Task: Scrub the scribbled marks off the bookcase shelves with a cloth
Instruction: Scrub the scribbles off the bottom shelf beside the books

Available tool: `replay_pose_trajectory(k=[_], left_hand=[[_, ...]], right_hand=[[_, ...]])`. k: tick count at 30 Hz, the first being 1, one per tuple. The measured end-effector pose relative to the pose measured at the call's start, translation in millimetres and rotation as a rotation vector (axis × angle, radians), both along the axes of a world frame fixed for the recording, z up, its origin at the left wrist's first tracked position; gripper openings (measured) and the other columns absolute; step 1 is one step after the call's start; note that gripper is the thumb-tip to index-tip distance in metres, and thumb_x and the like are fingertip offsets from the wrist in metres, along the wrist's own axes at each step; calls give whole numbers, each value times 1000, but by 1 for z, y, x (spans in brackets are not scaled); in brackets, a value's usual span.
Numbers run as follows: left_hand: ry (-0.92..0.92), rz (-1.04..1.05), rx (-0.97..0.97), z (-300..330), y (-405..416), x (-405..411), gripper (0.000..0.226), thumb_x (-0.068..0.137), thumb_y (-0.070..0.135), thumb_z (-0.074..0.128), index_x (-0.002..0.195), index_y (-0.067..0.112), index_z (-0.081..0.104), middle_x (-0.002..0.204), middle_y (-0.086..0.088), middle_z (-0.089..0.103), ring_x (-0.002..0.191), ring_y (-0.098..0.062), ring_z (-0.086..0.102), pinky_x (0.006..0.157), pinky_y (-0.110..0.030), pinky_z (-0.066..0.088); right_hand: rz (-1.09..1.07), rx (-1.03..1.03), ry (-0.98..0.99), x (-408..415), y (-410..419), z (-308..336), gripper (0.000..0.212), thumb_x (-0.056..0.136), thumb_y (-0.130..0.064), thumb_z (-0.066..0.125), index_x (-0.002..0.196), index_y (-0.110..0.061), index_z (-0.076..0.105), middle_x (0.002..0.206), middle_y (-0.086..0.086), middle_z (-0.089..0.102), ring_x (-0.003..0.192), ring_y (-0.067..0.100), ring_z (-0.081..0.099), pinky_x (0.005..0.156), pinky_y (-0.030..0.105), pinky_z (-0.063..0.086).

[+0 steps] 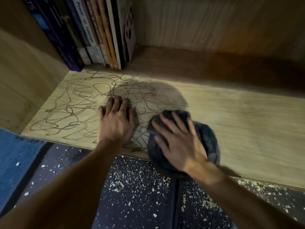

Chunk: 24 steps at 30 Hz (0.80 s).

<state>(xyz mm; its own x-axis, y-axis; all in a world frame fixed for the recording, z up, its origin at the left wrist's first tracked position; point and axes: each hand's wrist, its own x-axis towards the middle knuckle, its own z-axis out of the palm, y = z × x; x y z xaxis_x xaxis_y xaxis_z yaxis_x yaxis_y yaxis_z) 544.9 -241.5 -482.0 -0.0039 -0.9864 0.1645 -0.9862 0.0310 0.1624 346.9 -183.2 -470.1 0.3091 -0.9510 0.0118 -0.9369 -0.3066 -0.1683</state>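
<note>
Dark scribbled marks [76, 104] cover the left half of a light wooden shelf [239, 123]. My left hand [115, 119] rests on the scribbles with fingers spread, fingertips touching the board. A dark grey cloth [208, 138], bunched into a wad, lies at the shelf's front edge, just right of the marks. My right hand [178, 142] presses flat on top of the cloth with straight fingers. The cloth and right hand look blurred.
Several upright books [92, 33] stand at the back left of the shelf. The bookcase side wall [24, 76] closes the left. Below the shelf edge lies dark speckled flooring [135, 195], and a blue object [14, 159] sits at lower left.
</note>
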Motion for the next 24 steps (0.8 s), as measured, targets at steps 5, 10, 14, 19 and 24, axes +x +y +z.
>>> replay_pose_trajectory(k=[5, 10, 14, 19, 24], left_hand=[[1, -1, -5, 1, 1, 0, 55, 93, 45, 16, 135, 22, 44, 147, -5, 39, 142, -24, 25, 113, -53, 22], [-21, -3, 4, 0, -1, 1, 57, 94, 47, 15, 137, 21, 42, 148, -6, 38, 142, -25, 25, 111, -54, 23], [-37, -1, 9, 0, 0, 1, 58, 93, 50, 13, 138, 24, 40, 149, -4, 37, 142, -24, 25, 111, -54, 24], [-34, 9, 30, 0, 0, 1, 55, 96, 50, 19, 140, 24, 38, 152, -3, 33, 144, -22, 20, 112, -55, 21], [1, -11, 25, 0, 0, 3, 57, 95, 54, 14, 137, 24, 39, 151, -4, 33, 144, -24, 20, 112, -57, 19]], right_hand=[[-254, 5, 32, -50, -67, 8, 50, 99, -52, 21, 146, -39, 32, 157, -7, 25, 146, 24, 17, 114, 60, 14], [36, -40, -9, -6, 7, -3, 51, 97, -48, 24, 141, -32, 44, 150, -5, 39, 141, 23, 30, 114, 54, 21], [-204, 8, -7, -52, -54, 8, 47, 99, -46, 26, 145, -35, 36, 154, -8, 32, 145, 19, 21, 116, 51, 14], [-18, -38, -69, -28, 37, -2, 49, 96, -45, 27, 138, -30, 49, 147, -9, 42, 141, 20, 30, 115, 46, 17], [-374, 79, 39, -76, -42, 14, 54, 98, -52, 19, 148, -35, 29, 157, -7, 23, 146, 23, 14, 116, 56, 12]])
